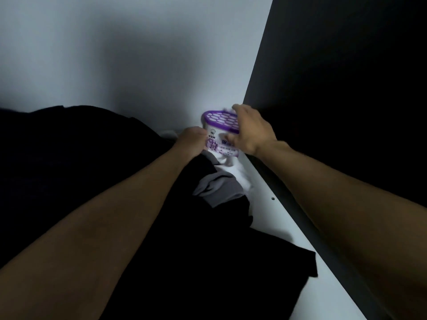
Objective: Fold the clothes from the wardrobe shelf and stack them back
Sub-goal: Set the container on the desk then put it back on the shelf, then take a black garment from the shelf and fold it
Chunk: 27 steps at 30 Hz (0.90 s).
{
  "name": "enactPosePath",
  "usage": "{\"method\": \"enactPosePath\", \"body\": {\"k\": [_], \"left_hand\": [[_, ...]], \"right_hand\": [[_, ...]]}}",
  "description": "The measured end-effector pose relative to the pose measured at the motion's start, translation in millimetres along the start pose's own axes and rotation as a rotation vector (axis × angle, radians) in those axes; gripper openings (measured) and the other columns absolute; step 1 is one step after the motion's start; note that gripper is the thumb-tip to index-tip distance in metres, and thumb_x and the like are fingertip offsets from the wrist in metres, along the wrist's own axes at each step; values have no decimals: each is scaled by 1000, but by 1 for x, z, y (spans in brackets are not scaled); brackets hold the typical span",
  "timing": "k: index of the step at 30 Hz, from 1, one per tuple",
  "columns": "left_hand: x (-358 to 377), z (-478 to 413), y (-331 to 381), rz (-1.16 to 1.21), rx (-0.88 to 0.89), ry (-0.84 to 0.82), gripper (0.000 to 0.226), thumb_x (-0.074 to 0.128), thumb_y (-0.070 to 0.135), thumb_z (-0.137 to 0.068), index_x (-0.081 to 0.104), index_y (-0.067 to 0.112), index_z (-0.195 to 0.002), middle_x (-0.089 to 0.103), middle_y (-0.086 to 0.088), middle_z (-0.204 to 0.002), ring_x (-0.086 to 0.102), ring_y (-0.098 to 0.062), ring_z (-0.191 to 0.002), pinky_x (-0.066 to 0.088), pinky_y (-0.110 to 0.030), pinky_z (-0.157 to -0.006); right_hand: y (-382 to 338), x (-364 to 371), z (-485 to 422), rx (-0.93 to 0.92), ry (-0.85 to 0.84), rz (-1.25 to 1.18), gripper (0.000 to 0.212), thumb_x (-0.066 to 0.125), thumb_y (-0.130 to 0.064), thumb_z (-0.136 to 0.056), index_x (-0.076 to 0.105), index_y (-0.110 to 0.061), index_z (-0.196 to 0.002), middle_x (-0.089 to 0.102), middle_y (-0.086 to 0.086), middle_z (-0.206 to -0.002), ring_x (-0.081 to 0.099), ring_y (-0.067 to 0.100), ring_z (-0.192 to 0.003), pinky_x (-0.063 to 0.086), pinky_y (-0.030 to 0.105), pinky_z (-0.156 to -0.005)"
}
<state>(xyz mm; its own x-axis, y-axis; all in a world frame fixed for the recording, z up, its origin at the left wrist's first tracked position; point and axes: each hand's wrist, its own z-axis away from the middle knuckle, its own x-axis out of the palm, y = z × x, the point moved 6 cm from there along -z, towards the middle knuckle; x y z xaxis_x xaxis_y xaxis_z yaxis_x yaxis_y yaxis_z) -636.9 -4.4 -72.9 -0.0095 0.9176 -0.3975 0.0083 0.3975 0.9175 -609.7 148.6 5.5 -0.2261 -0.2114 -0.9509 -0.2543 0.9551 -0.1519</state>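
Observation:
Both arms reach deep into the white wardrobe shelf (300, 239). My right hand (251, 132) grips a white tub with a purple perforated lid (219, 120) at the back right corner, fingers over the lid's edge. My left hand (191, 140) is curled against the tub's left side, down among the clothes; whether it grips cloth or the tub is hidden. Under my arms lies a heap of black clothes (196, 262), with a grey garment (217, 185) and a white one (233, 172) bunched beside the tub.
The white back wall (138, 54) closes the shelf behind. A dark side panel (346, 88) runs along the right, with a small peg hole (272, 198) in the shelf near it. More black fabric (57, 146) is piled at the left.

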Motion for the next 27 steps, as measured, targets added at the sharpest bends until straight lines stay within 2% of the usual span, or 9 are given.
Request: {"method": "enactPosePath", "body": {"k": [4, 7, 9, 12, 15, 18, 22, 25, 27], "left_hand": [[-11, 37, 31, -42, 73, 192, 25, 43, -6, -88, 66, -3, -96, 68, -25, -110, 65, -36, -103, 52, -44, -92], [-15, 78, 51, -54, 104, 237, 32, 44, -8, -86, 66, 2, -106, 69, -11, -107, 64, -27, -106, 49, -27, -90], [-20, 115, 61, -14, 141, 259, 35, 47, -10, -85, 64, 3, -113, 65, -5, -102, 65, -26, -107, 47, -19, -86], [-33, 185, 59, 44, 148, 307, 42, 49, -10, -88, 55, 6, -126, 63, -4, -111, 63, -22, -108, 48, -31, -102], [-63, 268, 47, -47, 113, 402, 50, 52, -4, -91, 48, 17, -136, 58, 2, -124, 58, -9, -102, 47, -28, -102], [-105, 364, 50, -421, 26, 471, 49, 55, 7, -88, 48, 25, -133, 57, 9, -126, 57, -10, -109, 46, -29, -100], [-138, 472, 70, -1454, -217, 353, 22, 52, 20, -83, 63, 24, -100, 70, -5, -97, 66, -29, -91, 40, -38, -87], [-153, 520, 65, -1726, -412, 225, 21, 51, 22, -82, 69, 23, -90, 71, 1, -87, 66, -22, -84, 35, -36, -81], [-156, 529, 57, -1876, -376, 137, 22, 52, 23, -83, 71, 24, -93, 72, 3, -86, 65, -18, -82, 36, -34, -84]], "right_hand": [[-6, -23, 54, -14, 105, -85, 63, 69, -30, -88, 40, -13, -142, 48, 10, -141, 47, 29, -128, 46, 43, -100], [-5, -41, 81, 65, 162, -315, 53, 68, -24, -89, 48, -13, -137, 54, 9, -134, 54, 25, -121, 52, 41, -97], [-11, -52, 98, 60, 206, -475, 36, 64, -18, -88, 60, -10, -123, 62, 10, -124, 60, 26, -113, 51, 41, -97], [-35, -57, 130, -108, 211, -593, 17, 61, -13, -87, 69, -10, -101, 72, 9, -104, 67, 26, -96, 53, 45, -89], [-70, -49, 171, -310, 154, -666, 14, 61, -16, -88, 71, -18, -98, 71, 3, -100, 66, 17, -90, 54, 37, -87], [-110, -40, 209, -501, 117, -718, 15, 60, -19, -88, 70, -18, -99, 66, -3, -100, 61, 11, -93, 51, 32, -86], [-168, -18, 249, -633, -144, -658, 19, 62, -27, -93, 67, -18, -108, 61, -4, -112, 60, 16, -103, 50, 38, -93], [-197, 1, 276, -673, -385, -504, 20, 59, -34, -94, 69, -22, -107, 62, -4, -116, 58, 18, -109, 49, 42, -98], [-204, 11, 287, -669, -444, -340, 23, 60, -35, -95, 68, -22, -112, 61, -1, -122, 53, 20, -118, 45, 43, -103]]}}
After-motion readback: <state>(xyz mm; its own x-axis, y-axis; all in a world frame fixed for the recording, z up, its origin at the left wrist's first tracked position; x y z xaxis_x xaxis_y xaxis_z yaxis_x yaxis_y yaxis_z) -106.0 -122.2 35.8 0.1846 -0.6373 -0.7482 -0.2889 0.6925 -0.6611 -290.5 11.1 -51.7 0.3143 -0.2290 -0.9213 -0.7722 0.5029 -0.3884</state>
